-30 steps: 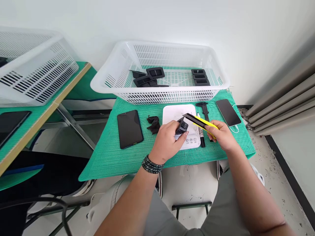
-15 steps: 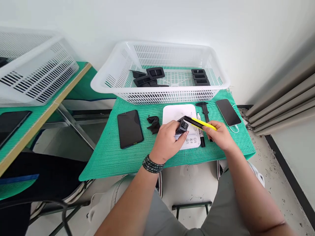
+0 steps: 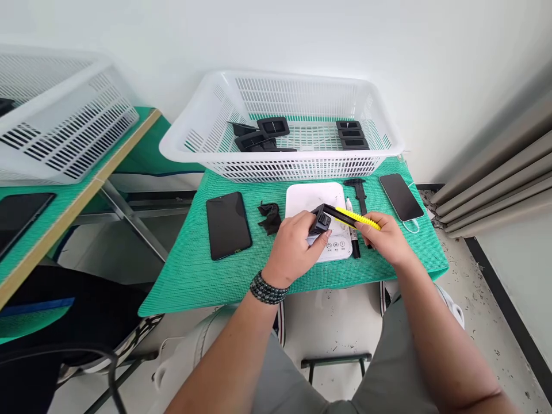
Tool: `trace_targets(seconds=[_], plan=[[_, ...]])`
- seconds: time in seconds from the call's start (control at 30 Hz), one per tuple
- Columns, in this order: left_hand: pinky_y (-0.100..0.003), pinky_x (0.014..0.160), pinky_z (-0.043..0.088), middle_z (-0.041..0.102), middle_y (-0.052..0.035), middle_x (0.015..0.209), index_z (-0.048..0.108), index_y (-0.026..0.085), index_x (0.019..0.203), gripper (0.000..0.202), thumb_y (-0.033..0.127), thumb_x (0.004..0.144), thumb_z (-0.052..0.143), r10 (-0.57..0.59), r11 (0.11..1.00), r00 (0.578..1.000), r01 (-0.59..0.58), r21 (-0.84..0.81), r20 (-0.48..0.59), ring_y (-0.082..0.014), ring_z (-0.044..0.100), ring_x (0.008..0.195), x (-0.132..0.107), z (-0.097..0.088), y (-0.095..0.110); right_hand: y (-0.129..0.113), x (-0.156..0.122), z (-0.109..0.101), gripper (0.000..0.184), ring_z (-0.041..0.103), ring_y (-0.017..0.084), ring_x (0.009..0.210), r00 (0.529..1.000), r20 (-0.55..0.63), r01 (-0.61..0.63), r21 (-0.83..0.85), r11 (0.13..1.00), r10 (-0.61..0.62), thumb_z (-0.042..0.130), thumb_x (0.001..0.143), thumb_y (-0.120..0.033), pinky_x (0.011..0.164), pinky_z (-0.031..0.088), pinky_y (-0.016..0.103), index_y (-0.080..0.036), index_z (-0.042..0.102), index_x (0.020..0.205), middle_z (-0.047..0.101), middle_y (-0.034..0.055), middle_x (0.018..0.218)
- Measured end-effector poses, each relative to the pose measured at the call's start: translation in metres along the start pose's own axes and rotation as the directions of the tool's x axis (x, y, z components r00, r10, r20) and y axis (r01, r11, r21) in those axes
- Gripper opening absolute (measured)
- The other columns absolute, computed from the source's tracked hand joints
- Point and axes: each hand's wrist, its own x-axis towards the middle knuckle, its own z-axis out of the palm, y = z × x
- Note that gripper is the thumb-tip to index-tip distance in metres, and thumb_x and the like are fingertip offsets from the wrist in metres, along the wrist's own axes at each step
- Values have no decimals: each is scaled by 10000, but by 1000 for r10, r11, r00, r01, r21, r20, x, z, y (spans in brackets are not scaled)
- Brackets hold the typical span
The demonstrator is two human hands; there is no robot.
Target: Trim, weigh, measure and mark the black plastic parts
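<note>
Tabletop [image 3: 185, 282]: green mesh is covering it right up to the near edge.
Left hand [image 3: 294, 244]: fingers are wrapping snugly round a black part [image 3: 319, 223], with the thumb pressing along its near side.
Black part: sitting inside the left fingers' grip above the tabletop's middle, its right end showing beyond them.
Right hand [image 3: 385, 237]: fingers are curling firmly about the handle of a yellow cutter [image 3: 360, 219], well apart from the left fingers.
Yellow cutter: pointing leftward, its dark front end reaching the black part's upper edge; whether the blade is biting in, I cannot tell.
Marker [image 3: 355, 248]: lying over the scale's right side, dark end toward the near edge.
White scale [image 3: 299, 194]: lying flat beneath the left hand and black part.
Tablet [image 3: 229, 225]: resting toward the left edge.
Crumpled black piece [image 3: 269, 218]: lying between tablet and scale.
Phone [image 3: 402, 197]: lying near the right edge, a white cable [image 3: 413, 229] looping beside it.
Caliper [image 3: 360, 191]: lying between scale and phone, partly hidden by the right hand.
Basket [image 3: 276, 156]: standing along the far edge, holding piled black frames [image 3: 273, 126] leftward and three black pieces [image 3: 351, 134] in a row at right.
</note>
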Motion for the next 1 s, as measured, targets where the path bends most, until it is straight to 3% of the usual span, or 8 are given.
trace_targets(seconds=[0.6, 1.0], plan=[[-349, 665, 408, 557, -23, 753, 398, 245, 778, 258, 368, 937, 560, 33, 999, 999, -33, -10, -22, -229, 559, 723, -1, 2, -3, -8, -1, 1, 367, 423, 145, 549, 999, 2, -32, -76, 997, 32, 692, 750, -568, 519, 324, 285, -224, 582, 685, 512, -25, 570], [-343, 660, 409, 561, -22, 758, 402, 242, 784, 258, 350, 940, 576, 54, 998, 998, -53, 13, -31, -227, 566, 723, -1, 2, -2, -6, -1, 1, 338, 432, 154, 570, 1000, 6, 2, -140, 990, -1, 629, 788, -550, 562, 342, 301, -224, 589, 706, 511, -22, 578]])
